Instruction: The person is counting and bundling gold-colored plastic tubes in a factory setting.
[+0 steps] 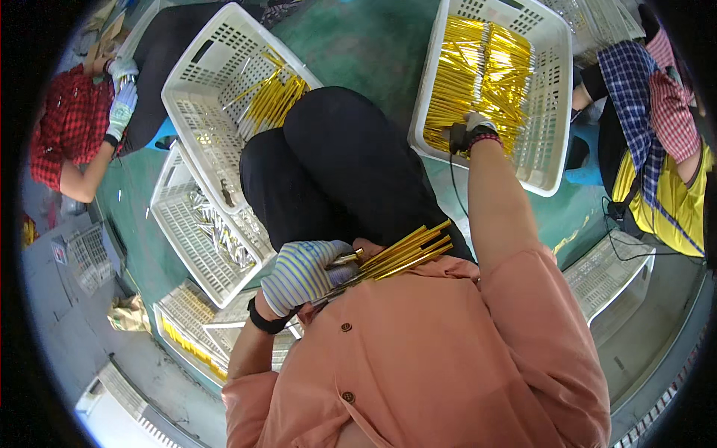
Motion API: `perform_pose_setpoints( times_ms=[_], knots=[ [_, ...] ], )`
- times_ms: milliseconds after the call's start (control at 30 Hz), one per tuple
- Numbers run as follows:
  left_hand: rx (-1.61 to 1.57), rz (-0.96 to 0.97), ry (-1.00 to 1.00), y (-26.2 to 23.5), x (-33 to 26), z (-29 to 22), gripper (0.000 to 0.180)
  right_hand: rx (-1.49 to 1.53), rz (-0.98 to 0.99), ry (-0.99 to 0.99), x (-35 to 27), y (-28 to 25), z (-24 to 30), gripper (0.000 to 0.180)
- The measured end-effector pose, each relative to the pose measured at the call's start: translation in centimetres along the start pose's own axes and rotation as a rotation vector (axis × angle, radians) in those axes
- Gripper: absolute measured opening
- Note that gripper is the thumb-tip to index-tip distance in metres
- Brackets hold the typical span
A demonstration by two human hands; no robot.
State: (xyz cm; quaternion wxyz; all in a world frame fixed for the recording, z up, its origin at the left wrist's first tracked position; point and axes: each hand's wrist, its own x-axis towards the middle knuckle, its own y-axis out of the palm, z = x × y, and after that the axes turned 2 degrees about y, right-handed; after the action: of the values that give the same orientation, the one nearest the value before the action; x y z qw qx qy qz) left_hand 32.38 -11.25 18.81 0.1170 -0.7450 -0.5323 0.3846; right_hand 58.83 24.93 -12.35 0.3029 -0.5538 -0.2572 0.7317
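My left hand (302, 276), in a striped knit glove, is closed around a bundle of thin gold rods (407, 255) with silver ends, held across my lap against my shirt. A short metal piece (346, 258) sticks out near its thumb. My right arm stretches forward to a white perforated basket (549, 160) at the far right, filled with rows of gold rods (455, 71). There my right hand (478, 121) lies at the near edge of the rods. Its fingers are mostly hidden, so I cannot tell whether they grip any.
A white basket (187, 89) left of my knees has loose gold rods (276, 101). Below it stands another basket (172, 198) with silver pieces (220, 231). A cable (455, 183) hangs from my right wrist. People (75, 131) sit at left and right (650, 142).
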Motion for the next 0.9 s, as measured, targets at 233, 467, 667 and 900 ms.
perform_pose_setpoints(
  times_ms=[233, 467, 667, 900],
  knots=[
    [-0.023, 0.013, 0.048, -0.5, 1.1, 0.1, 0.031, 0.017, 0.405, -0.283, 7.2, -0.9, -0.4, 0.035],
    [0.080, 0.152, 0.004, -0.4, 0.4, 0.2, 0.030, 1.105, 0.224, -0.068, -5.3, -12.1, 7.5, 0.037],
    [0.165, 0.194, 0.139, -0.2, 0.2, 0.4, 0.032, 0.557, -0.287, -0.586, -17.4, -11.8, 11.6, 0.031],
    [-0.174, 0.172, -0.016, -2.8, -0.2, 0.9, 0.038, 0.132, -0.391, -1.275, -31.6, -9.8, 17.1, 0.019]
  ],
)
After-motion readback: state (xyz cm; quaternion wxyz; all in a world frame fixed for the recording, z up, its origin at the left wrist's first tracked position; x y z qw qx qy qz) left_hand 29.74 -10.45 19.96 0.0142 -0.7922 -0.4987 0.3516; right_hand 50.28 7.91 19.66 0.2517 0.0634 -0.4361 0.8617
